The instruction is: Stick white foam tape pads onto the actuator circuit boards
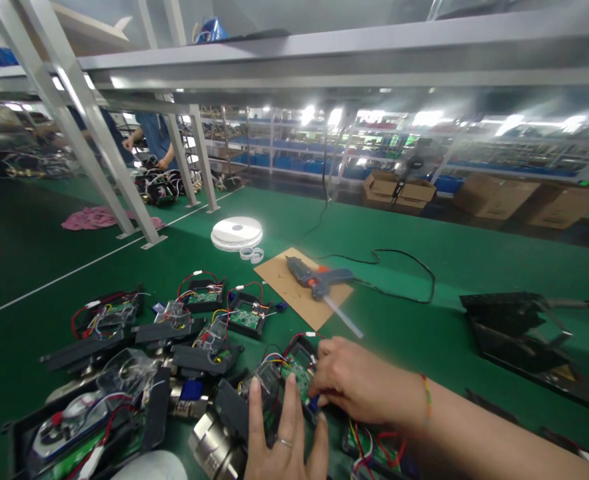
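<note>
My left hand (287, 437) lies with its fingers stretched and spread over a black plastic housing (233, 408) with a clear cover and a brass-coloured metal fitting (217, 448). Just beyond its fingertips is an open black case with a green circuit board (299, 373) and red, yellow and white wires. My right hand (347, 380) bends over the right edge of that board, fingers curled and pinched together. What they grip, if anything, is hidden. A small blue part (314, 403) shows beneath the right fingertips.
Several similar wired units (248, 315) stand to the left. A glue gun (319, 277) with a glue stick lies on a cardboard sheet (287, 293), its cord trailing right. Behind are a white reel (237, 233), a black dustpan-like object (529, 340) and metal shelf posts (99, 133). A co-worker (157, 140) handles parts at back left.
</note>
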`<state>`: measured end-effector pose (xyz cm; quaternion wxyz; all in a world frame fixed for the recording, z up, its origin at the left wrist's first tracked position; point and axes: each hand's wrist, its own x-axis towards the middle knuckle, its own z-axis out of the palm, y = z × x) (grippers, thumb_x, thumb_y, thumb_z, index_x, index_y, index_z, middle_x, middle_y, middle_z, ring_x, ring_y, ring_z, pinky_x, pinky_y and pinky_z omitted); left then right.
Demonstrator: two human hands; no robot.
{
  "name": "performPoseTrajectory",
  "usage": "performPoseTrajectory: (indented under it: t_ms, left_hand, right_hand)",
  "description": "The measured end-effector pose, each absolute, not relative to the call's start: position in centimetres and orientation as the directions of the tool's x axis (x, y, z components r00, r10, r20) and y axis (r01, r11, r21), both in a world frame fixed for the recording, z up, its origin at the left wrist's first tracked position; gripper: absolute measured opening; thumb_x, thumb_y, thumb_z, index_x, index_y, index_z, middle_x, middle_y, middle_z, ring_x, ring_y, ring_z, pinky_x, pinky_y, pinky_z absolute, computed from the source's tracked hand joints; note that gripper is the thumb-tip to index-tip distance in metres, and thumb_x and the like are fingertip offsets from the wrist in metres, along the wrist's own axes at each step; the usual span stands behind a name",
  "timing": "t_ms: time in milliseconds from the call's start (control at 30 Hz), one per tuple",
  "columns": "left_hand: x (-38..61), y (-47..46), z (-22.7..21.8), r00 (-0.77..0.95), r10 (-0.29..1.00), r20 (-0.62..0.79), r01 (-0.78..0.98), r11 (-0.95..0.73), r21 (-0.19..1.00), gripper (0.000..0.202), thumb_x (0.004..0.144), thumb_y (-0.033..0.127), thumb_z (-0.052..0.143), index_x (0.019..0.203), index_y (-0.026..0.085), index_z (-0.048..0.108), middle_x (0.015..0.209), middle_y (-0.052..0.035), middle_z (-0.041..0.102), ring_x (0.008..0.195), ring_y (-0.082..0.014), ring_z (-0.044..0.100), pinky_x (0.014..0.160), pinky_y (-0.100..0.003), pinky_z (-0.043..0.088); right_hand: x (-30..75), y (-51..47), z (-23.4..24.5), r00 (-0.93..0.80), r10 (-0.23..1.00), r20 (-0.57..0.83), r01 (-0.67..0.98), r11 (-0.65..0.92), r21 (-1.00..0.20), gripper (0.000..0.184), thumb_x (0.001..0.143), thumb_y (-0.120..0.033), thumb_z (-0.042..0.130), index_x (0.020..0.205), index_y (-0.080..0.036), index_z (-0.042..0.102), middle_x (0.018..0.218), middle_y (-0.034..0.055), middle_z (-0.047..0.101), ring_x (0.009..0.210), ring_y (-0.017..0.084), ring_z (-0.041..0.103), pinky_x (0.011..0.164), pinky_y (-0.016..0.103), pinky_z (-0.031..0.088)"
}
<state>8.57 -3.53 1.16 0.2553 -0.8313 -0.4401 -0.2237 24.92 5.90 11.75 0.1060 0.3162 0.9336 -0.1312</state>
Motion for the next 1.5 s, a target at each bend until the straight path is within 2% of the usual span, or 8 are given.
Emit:
performPoseTrajectory:
  t_ms: [167,267,467,733,833,1067,1267,1500]
  left_hand:
    - [8.4,-2.9,0.6,0.496,0.53,0.688,0.839,-0.497,-0.221,0.022,0.086,0.039,0.062,0.106,0.03,0.061,0.107,-0.0107,0.074,0.119,-0.0328,0.062,0.115,-0.077,0.007]
    - [8.4,-2.6,0.3,0.473,0.48,0.739,0.838,-0.504,-0.208,0.021,0.086,0.038,0.06,0.104,0.028,0.062,0.103,-0.0107,0.075,0.116,-0.032,0.063,0.115,-0.076,0.01]
    - [8.4,-2.7,0.4,0.479,0.494,0.726,0.839,-0.5,-0.213,0.022,0.086,0.038,0.061,0.105,0.028,0.063,0.104,-0.0124,0.075,0.114,-0.0307,0.063,0.116,-0.075,0.009]
    - [8.7,-3.0,0.2,0.469,0.508,0.722,0.843,-0.5,-0.196,0.025,0.086,0.037,0.062,0.11,0.029,0.063,0.104,-0.0118,0.075,0.115,-0.0306,0.063,0.115,-0.075,0.012]
    - [8.6,-3.0,0.4,0.466,0.526,0.712,0.851,-0.486,-0.197,0.028,0.088,0.032,0.057,0.116,0.025,0.062,0.106,-0.0132,0.074,0.114,-0.0287,0.062,0.117,-0.073,0.01]
    - [8.6,-2.6,0.8,0.459,0.523,0.719,0.852,-0.487,-0.19,0.02,0.09,0.028,0.053,0.103,0.021,0.067,0.106,-0.0141,0.074,0.114,-0.0282,0.061,0.118,-0.072,0.008]
    - [8.6,-2.6,0.8,0.459,0.534,0.71,0.853,-0.489,-0.183,0.026,0.093,0.04,0.053,0.101,0.022,0.069,0.105,-0.0148,0.074,0.114,-0.0308,0.062,0.117,-0.073,0.007]
    - [8.9,-2.8,0.6,0.457,0.56,0.691,0.856,-0.489,-0.169,0.034,0.089,0.052,0.059,0.101,0.022,0.069,0.107,-0.0158,0.073,0.115,-0.0323,0.062,0.117,-0.073,0.005]
  right_hand:
    - [24.5,6.5,11.9,-0.772,0.555,-0.311,0.626,0.75,-0.215,0.009,0.089,-0.018,0.069,0.085,-0.022,0.076,0.084,0.0029,0.076,0.086,0.022,0.054,0.072,0.035,0.034]
    - [24.7,7.1,11.5,-0.781,0.533,-0.324,0.615,0.746,-0.255,0.004,0.087,-0.021,0.072,0.089,-0.022,0.075,0.084,0.0014,0.075,0.086,0.02,0.054,0.074,0.032,0.036]
    - [24.6,7.9,10.5,-0.776,0.532,-0.339,0.623,0.729,-0.284,0.002,0.088,-0.024,0.073,0.087,-0.023,0.072,0.082,-0.0009,0.073,0.088,0.019,0.055,0.078,0.029,0.036]
    - [23.9,7.7,10.6,-0.786,0.522,-0.332,0.606,0.757,-0.246,0.012,0.081,-0.019,0.073,0.077,-0.021,0.062,0.078,-0.0002,0.07,0.084,0.021,0.052,0.068,0.031,0.029]
    - [24.2,7.8,10.4,-0.802,0.503,-0.322,0.589,0.758,-0.282,0.013,0.081,-0.017,0.074,0.076,-0.021,0.063,0.079,-0.0015,0.07,0.081,0.019,0.051,0.072,0.03,0.032]
    - [25.9,7.3,11.3,-0.818,0.513,-0.259,0.575,0.732,-0.366,0.011,0.086,-0.009,0.069,0.093,-0.017,0.072,0.089,0.0023,0.07,0.094,0.017,0.056,0.084,0.025,0.042]
    - [26.9,6.2,11.4,-0.796,0.569,-0.208,0.606,0.742,-0.287,0.011,0.081,-0.018,0.077,0.089,-0.017,0.071,0.096,0.0046,0.068,0.098,0.021,0.057,0.087,0.033,0.042]
    - [26.6,6.4,10.3,-0.828,0.531,-0.181,0.556,0.819,-0.142,0.008,0.086,-0.026,0.072,0.084,-0.019,0.07,0.096,0.0023,0.067,0.094,0.021,0.053,0.078,0.035,0.038]
